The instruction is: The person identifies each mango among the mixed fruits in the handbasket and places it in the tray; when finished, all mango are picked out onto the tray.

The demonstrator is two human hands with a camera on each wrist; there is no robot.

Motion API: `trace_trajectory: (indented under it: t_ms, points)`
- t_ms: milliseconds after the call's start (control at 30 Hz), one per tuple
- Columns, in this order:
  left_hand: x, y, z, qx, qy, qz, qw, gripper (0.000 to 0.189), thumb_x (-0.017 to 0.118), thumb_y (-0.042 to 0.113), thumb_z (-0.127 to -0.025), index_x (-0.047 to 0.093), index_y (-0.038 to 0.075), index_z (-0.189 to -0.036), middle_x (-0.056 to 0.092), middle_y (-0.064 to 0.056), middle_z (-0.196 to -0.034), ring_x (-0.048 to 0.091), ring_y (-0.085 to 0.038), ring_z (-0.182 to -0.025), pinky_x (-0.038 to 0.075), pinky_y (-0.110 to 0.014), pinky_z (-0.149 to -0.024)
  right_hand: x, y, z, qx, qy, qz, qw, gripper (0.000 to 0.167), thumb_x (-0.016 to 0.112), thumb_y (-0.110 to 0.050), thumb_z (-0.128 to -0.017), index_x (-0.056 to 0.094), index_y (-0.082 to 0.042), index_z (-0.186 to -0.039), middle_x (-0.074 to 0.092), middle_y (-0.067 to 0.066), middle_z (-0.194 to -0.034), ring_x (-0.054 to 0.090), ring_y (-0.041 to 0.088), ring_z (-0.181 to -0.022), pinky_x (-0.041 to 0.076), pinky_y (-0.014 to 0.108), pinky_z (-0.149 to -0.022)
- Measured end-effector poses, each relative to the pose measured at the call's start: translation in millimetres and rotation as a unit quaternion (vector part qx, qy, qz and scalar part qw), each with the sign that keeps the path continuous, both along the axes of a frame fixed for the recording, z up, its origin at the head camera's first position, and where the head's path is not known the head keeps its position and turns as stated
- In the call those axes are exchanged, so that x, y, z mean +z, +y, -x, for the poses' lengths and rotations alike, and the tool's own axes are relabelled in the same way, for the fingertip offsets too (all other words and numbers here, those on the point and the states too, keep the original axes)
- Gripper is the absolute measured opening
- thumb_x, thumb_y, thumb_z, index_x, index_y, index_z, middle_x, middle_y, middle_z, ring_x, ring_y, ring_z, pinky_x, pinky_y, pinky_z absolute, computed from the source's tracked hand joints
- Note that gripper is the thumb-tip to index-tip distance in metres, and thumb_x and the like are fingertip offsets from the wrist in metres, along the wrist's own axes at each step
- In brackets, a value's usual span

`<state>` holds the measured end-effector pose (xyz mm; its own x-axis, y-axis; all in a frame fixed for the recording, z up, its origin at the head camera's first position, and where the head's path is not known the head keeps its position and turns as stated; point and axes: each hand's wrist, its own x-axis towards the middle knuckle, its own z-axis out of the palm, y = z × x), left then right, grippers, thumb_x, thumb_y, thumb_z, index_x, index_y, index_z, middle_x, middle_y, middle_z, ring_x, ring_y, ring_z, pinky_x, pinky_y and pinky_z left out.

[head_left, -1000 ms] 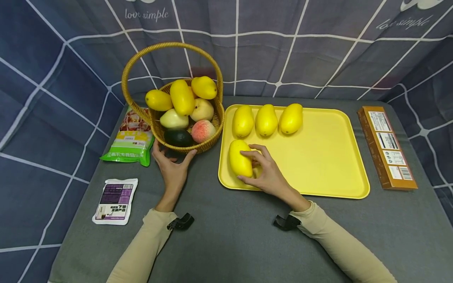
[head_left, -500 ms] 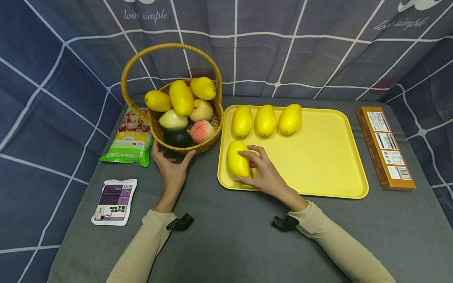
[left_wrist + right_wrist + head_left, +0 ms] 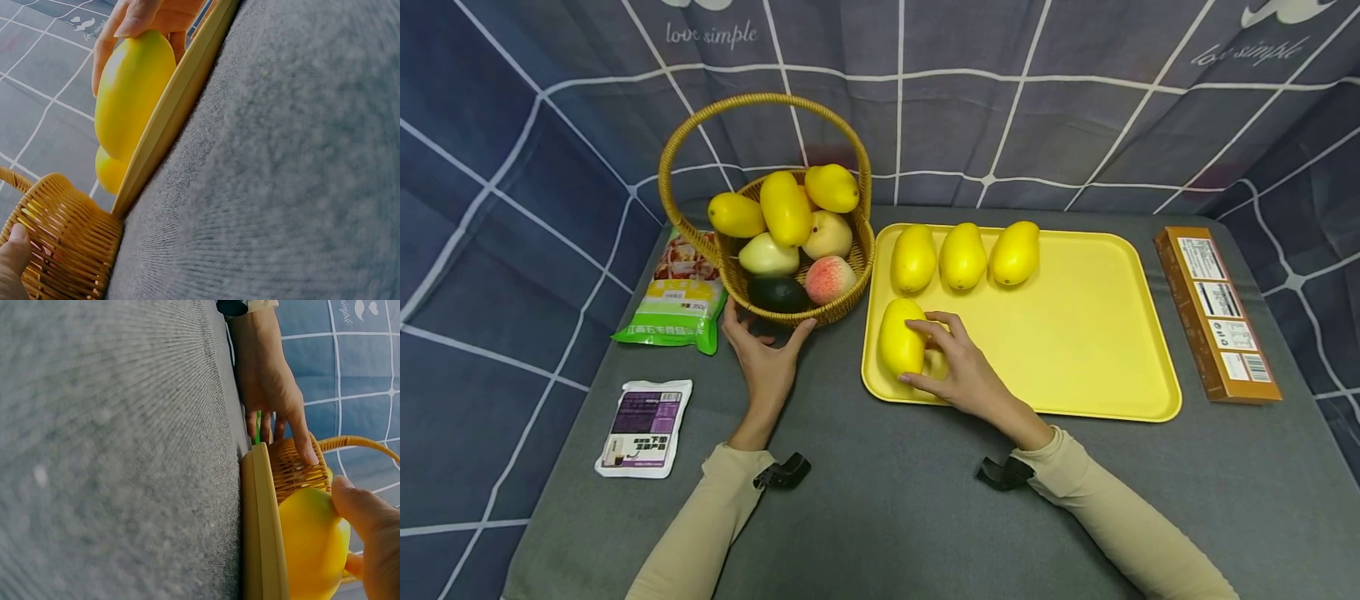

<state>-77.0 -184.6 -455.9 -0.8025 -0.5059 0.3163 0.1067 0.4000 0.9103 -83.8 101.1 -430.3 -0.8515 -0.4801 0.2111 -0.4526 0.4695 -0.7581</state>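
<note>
In the head view my right hand (image 3: 958, 367) holds a yellow mango (image 3: 901, 337) between thumb and fingers at the left end of the yellow tray (image 3: 1097, 333). Behind it, three more mangoes (image 3: 962, 257) lie in a row along the tray's far side. My left hand (image 3: 763, 362) touches the front of the wicker basket (image 3: 850, 307), thumb and fingers spread apart along its wall. Its thumb (image 3: 301, 440) lies straight against the weave in the right wrist view. Inside the basket are several mangoes (image 3: 786, 208), a peach (image 3: 830, 279), a dark green avocado-like fruit (image 3: 777, 293) and paler fruits.
Left of the basket lies a green food packet (image 3: 673, 300), with a white and purple pouch (image 3: 645, 427) nearer the front. An orange-brown box (image 3: 1219, 312) stands right of the tray. A grid-patterned curtain (image 3: 955, 108) rises behind the table.
The right hand and its mango have shifted slightly left on the tray, toward its left rim. The left hand has stayed at the basket.
</note>
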Motion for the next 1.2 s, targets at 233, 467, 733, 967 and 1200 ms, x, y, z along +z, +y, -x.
trace_trajectory:
  t_ms: [233,467,733,967,1200]
  points:
    - [-0.5,-0.8,-0.8,0.000,0.001,-0.001,1.0000,0.107,0.087,0.030,-0.074,0.017,0.015,-0.154,0.028,-0.010,-0.149,0.039,-0.023,-0.126,0.039,-0.027,-0.079,2.5,0.9,-0.4,0.004,0.004,-0.004,1.0000,0.071,0.084,-0.033,-0.078,0.051,-0.019,-0.140,0.040,0.014,-0.140,0.065,0.021,-0.102,0.052,0.040,-0.091]
    - [-1.1,-1.7,-0.3,-0.004,0.005,-0.009,0.9999,0.106,0.086,0.030,-0.075,0.018,0.014,-0.154,0.027,-0.008,-0.149,0.039,-0.022,-0.126,0.039,-0.030,-0.079,3.0,3.3,2.1,0.001,0.002,-0.005,1.0000,0.070,0.083,-0.032,-0.079,0.051,-0.019,-0.140,0.042,0.011,-0.137,0.065,0.020,-0.101,0.052,0.041,-0.091]
    - [5.5,2.2,-1.9,-0.003,0.008,-0.013,0.9999,0.104,0.086,0.016,-0.076,0.017,0.008,-0.154,0.026,-0.016,-0.148,0.039,-0.031,-0.125,0.039,-0.039,-0.080,5.3,5.6,2.6,0.000,0.000,-0.024,0.9997,0.072,0.083,-0.035,-0.079,0.049,-0.020,-0.141,0.041,0.011,-0.138,0.065,0.022,-0.102,0.052,0.042,-0.089]
    - [-1.9,-0.1,0.0,-0.006,0.008,-0.011,0.9999,0.106,0.086,0.022,-0.076,0.016,0.014,-0.155,0.027,-0.013,-0.148,0.039,-0.028,-0.125,0.039,-0.038,-0.080,19.4,9.3,6.2,-0.020,0.059,-0.059,0.9963,0.070,0.084,-0.037,-0.077,0.053,-0.017,-0.137,0.044,0.014,-0.137,0.061,0.027,-0.106,0.051,0.044,-0.089]
    - [-1.1,-1.0,1.5,-0.007,0.013,-0.003,0.9999,0.106,0.086,0.031,-0.075,0.017,0.016,-0.155,0.028,-0.007,-0.147,0.040,-0.023,-0.124,0.039,-0.028,-0.079,50.2,-1.5,18.7,-0.014,0.105,-0.055,0.9928,0.066,0.081,-0.038,-0.080,0.054,-0.018,-0.136,0.052,0.007,-0.131,0.054,0.024,-0.117,0.045,0.043,-0.099]
